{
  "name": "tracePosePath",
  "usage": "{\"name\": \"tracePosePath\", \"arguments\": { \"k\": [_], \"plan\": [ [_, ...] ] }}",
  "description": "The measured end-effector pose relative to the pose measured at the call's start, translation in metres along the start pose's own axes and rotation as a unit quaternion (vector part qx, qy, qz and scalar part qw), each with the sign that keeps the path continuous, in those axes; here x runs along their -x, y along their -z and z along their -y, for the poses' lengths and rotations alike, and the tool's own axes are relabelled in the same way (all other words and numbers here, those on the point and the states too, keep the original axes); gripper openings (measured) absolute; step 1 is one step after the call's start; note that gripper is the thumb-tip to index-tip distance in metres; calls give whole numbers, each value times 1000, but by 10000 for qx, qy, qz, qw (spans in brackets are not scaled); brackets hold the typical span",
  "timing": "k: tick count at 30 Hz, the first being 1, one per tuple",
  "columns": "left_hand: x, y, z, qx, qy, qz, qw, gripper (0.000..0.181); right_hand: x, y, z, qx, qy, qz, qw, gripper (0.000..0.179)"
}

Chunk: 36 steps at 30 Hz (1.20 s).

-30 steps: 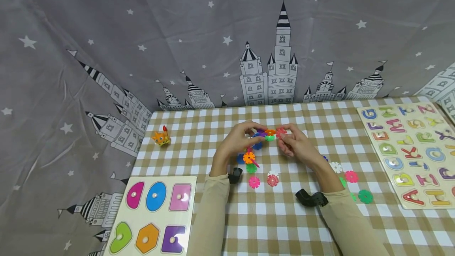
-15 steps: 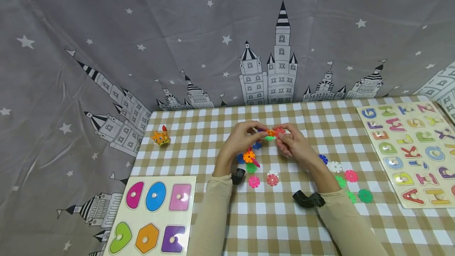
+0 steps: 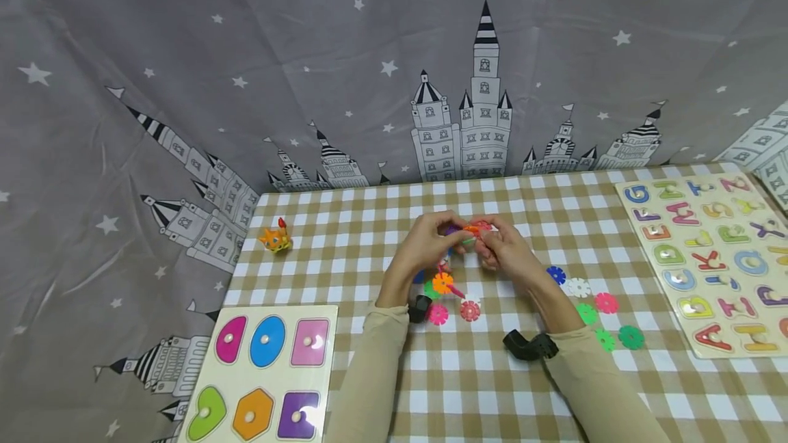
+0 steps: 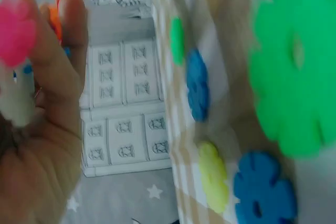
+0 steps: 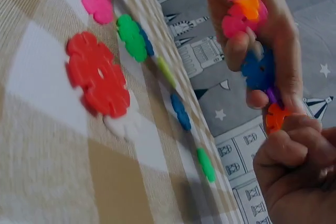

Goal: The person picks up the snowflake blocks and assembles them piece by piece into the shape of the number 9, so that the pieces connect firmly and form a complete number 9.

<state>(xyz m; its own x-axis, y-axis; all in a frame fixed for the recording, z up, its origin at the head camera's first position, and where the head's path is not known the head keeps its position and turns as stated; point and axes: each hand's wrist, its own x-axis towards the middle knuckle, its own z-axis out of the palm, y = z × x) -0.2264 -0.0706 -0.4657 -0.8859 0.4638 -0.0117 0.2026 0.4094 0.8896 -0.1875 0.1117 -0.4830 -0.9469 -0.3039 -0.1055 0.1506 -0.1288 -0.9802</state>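
A chain of joined plastic snowflake discs hangs from my left hand point(image 3: 425, 245), whose thumb and fingers pinch it near its upper end. In the right wrist view the chain shows a blue disc point(image 5: 259, 70), a purple one, an orange disc point(image 5: 277, 116) and a pink disc point(image 5: 244, 22). My right hand point(image 3: 507, 248) pinches a red disc point(image 3: 482, 225) against that upper end, fingertips close to the left ones. Fingers hide the joint between the discs. The chain's lower orange disc point(image 3: 442, 284) dangles below the left hand.
On the checked cloth lie a loose pink disc point(image 3: 438, 314) and a red disc point(image 5: 100, 74) overlapping a white one. Several more, including a dark green disc point(image 3: 631, 337), lie right. A shape puzzle point(image 3: 329, 333), an alphabet puzzle point(image 3: 692, 292) and an orange toy figure point(image 3: 277, 239) surround them.
My left hand has moved right toward the right hand, so the fingertips are closer. The chain's lower end has swung right and lifted with it. The view has shifted slightly.
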Motion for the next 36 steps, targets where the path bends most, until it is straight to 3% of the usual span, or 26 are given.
{"name": "tracePosePath", "arguments": {
  "k": [8,12,14,17,19,22,27,29,31,36],
  "plan": [
    [0,8,2,149,75,251,9995,29,-1,6,5,549,18,190,9983,41],
    [2,16,9,552,268,449,9971,34,0,18,0,1374,78,816,9871,36],
    [5,20,13,793,440,510,9946,33,1,24,-4,1964,137,1452,9696,32],
    [7,25,16,1013,539,526,9920,30,4,25,-8,2855,133,2322,9297,30],
    [8,28,18,1066,519,541,9915,29,6,21,-8,3281,76,2639,9070,31],
    [8,30,19,1134,515,569,9906,28,8,12,-7,3951,55,2699,8781,33],
    [7,31,20,1191,566,623,9893,29,10,1,-4,4773,302,2478,8425,30],
    [8,31,20,1087,553,654,9904,31,10,-1,-3,4892,288,2402,8380,26],
    [8,31,20,965,557,690,9914,32,10,-1,-3,4853,225,2313,8429,22],
    [10,30,20,804,693,803,9911,36,6,3,-5,4325,231,1779,8836,18]
  ]
}}
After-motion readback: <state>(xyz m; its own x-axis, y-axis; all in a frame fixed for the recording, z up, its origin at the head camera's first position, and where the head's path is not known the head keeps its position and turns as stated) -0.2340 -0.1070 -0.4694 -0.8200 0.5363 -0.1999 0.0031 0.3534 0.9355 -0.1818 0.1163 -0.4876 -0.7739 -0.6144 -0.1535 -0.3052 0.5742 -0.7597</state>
